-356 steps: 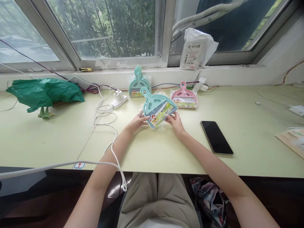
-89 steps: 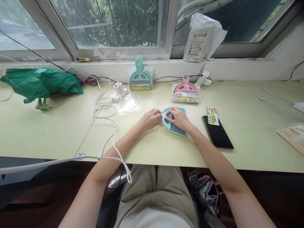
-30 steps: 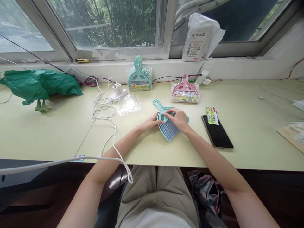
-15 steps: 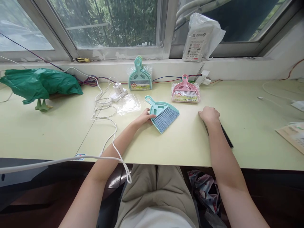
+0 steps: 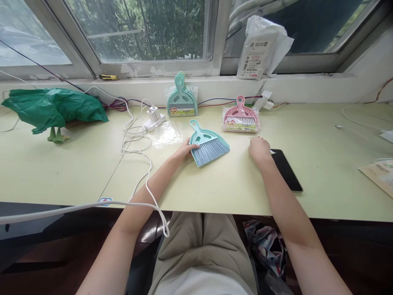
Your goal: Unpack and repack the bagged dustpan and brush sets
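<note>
A small teal dustpan with a grey-bristled brush (image 5: 207, 143) lies unwrapped on the pale green desk (image 5: 215, 184), handle pointing away from me. My left hand (image 5: 184, 150) grips its left edge with curled fingers. My right hand (image 5: 259, 149) rests on the desk to the right of it, fingers closed. A sliver of the green paper label (image 5: 254, 138) shows at the fingertips; the remainder is hidden under the hand. Just right of that hand lies a black phone (image 5: 287, 171).
A pink wrapped dustpan set (image 5: 241, 120) and a stack of teal wrapped sets (image 5: 181, 100) stand near the wall. A clear empty wrapper (image 5: 166, 134), a charger with white cable (image 5: 153, 119), a green plastic bag (image 5: 55, 108) and a brown envelope (image 5: 379, 172) lie around.
My right hand left the brush, reached to the label on the phone and has drawn back left, closed. My left hand turned the teal dustpan and slid it slightly away.
</note>
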`<state>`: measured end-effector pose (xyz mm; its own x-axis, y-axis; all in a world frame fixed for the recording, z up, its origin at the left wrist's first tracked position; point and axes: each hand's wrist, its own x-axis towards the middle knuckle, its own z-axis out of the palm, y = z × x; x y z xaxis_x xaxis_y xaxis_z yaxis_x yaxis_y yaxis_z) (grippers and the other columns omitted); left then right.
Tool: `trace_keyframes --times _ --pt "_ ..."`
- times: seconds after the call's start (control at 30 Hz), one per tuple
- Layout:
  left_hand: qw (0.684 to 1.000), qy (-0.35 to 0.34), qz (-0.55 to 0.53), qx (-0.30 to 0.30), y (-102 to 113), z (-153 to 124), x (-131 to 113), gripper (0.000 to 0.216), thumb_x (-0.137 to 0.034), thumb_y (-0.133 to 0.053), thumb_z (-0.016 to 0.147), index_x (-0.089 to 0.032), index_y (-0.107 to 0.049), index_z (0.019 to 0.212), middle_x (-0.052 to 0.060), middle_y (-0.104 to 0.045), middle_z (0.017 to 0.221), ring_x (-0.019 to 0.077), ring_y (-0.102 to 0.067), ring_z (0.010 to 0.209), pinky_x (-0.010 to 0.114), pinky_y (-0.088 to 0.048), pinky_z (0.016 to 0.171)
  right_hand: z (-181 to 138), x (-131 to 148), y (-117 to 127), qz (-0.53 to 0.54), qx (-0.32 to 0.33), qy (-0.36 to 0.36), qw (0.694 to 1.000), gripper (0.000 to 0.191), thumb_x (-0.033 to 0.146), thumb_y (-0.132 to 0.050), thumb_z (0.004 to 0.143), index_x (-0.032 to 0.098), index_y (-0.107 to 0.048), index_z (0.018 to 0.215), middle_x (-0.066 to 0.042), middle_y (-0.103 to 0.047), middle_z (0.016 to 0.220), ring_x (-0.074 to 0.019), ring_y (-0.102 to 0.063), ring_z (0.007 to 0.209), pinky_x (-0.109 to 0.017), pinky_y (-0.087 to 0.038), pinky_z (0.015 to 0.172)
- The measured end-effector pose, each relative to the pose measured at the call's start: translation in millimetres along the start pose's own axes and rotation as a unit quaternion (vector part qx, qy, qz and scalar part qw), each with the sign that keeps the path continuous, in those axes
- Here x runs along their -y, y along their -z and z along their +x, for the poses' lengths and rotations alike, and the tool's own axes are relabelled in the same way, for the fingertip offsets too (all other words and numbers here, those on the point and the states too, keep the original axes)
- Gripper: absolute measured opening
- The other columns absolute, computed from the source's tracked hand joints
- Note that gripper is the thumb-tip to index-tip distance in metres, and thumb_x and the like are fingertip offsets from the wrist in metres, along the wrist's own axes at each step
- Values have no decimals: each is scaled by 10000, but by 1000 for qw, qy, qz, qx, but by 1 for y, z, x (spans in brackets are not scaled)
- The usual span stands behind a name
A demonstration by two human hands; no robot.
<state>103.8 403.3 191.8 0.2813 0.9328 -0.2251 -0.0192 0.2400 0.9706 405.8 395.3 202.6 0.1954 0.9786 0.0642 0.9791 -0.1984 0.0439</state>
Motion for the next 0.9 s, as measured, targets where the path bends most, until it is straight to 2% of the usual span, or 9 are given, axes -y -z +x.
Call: trace_keyframes --times 0.13,0.27,0.37,0.43,0.5,0.6,0.67,0.77,0.9 --pt "1000 6 -18 1 1 0 -1 450 -216 -670 694 -239 -505 1112 37 -627 1046 140 -645 847 282 -553 745 -4 13 -2 23 -26 65 997 386 -20 -351 812 17 -689 993 -283 -677 950 -323 -669 894 -419 -501 779" --pt "1000 13 -23 -1 1 0 -1 425 -208 -680 678 -223 -513 1068 29 -626 982 132 -635 806 292 -548 748 -10 25 6 145 -94 110 979 384 61 -370 843 103 -703 1028 -193 -709 954 -297 -658 913 -430 -481 854" --pt "1000 11 -14 4 1 0 -1 421 -218 -685 683 -223 -524 1072 22 -625 977 127 -629 808 280 -543 748 -22 39 17 300 -203 139 922 420 116 -366 869 150 -642 1184 -123 -691 1123 -249 -648 996 -392 -489 906" --pt "1000 4 -12 14 1 1 0 441 -220 -691 683 -230 -531 1094 18 -628 996 131 -631 839 271 -539 760 -33 52 20 371 -238 167 882 424 166 -337 907 167 -612 1228 -104 -654 1215 -229 -630 1066 -374 -504 913" --pt "1000 -2 -15 23 1 1 1 448 -229 -702 683 -229 -539 1099 21 -636 1012 144 -634 881 271 -536 781 -44 67 18 400 -226 235 857 378 205 -365 921 194 -639 1181 -79 -678 1174 -212 -640 1055 -363 -516 914" --pt "999 0 -31 31 1 1 2 402 -285 -701 710 -209 -559 1079 40 -659 1013 164 -644 887 292 -537 791 -57 85 6 403 -183 382 812 340 176 -411 917 221 -651 1153 -48 -706 1113 -180 -666 1011 -330 -518 926" --pt "998 5 -49 32 1 1 2 367 -316 -683 741 -198 -569 1069 52 -673 1002 166 -652 853 297 -541 768 -62 93 -2 373 -151 442 802 345 159 -434 914 243 -641 1177 -35 -705 1124 -177 -671 1015 -322 -525 911" --pt "996 8 -76 39 2 1 1 325 -352 -674 773 -186 -585 1038 55 -689 963 155 -659 794 276 -540 724 -65 96 -5 344 -145 467 802 325 155 -475 902 262 -665 1142 -26 -707 1128 -189 -666 1044 -335 -529 906" --pt "994 6 -90 58 3 2 1 345 -447 -652 798 -178 -608 1009 55 -698 925 158 -667 753 271 -539 687 -59 91 1 355 -128 488 787 306 125 -507 879 276 -708 1054 0 -723 1080 -185 -636 1106 -349 -511 941"
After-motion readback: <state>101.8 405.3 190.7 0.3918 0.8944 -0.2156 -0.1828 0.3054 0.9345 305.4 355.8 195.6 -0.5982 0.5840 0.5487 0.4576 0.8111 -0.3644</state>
